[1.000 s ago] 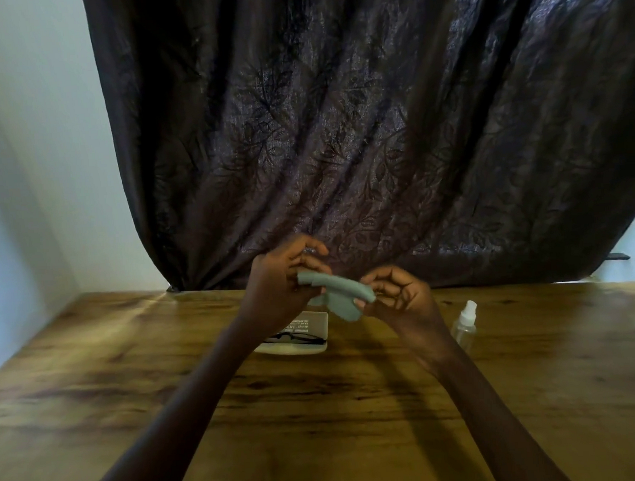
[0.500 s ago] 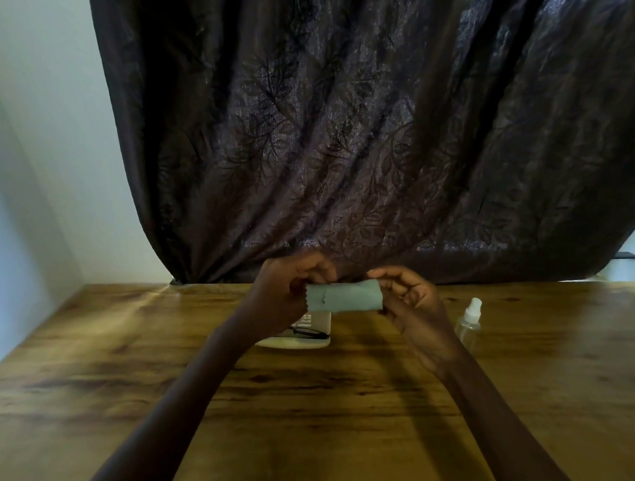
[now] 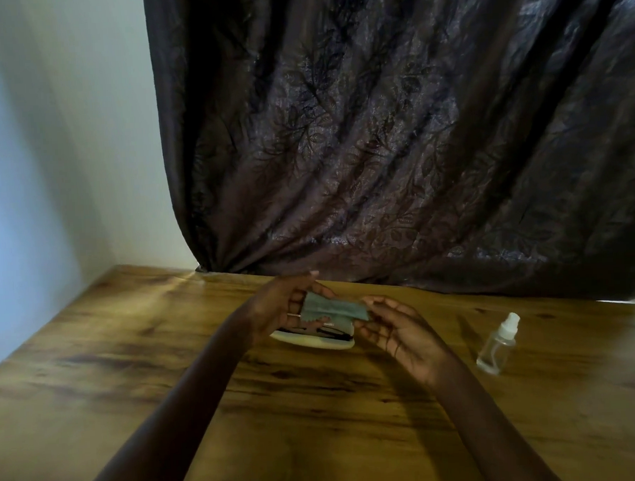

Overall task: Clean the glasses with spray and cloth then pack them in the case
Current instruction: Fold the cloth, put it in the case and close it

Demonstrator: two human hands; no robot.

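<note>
A folded grey-green cloth (image 3: 334, 310) is stretched between both hands above the table. My left hand (image 3: 282, 304) pinches its left end and my right hand (image 3: 398, 331) pinches its right end. Directly below the cloth an open pale glasses case (image 3: 314, 341) lies on the wood, with dark-framed glasses (image 3: 313, 330) resting inside it, partly hidden by my hands. A small clear spray bottle (image 3: 498, 345) with a white nozzle stands upright to the right of my right hand, apart from it.
The wooden table (image 3: 131, 360) reaches to a white wall on the left. A dark patterned curtain (image 3: 395, 144) hangs along the table's far edge, just behind the case.
The cloth went from crumpled to a folded strip held between both hands, and has come lower, over the case. The camera has turned left, so the bottle appears farther right.
</note>
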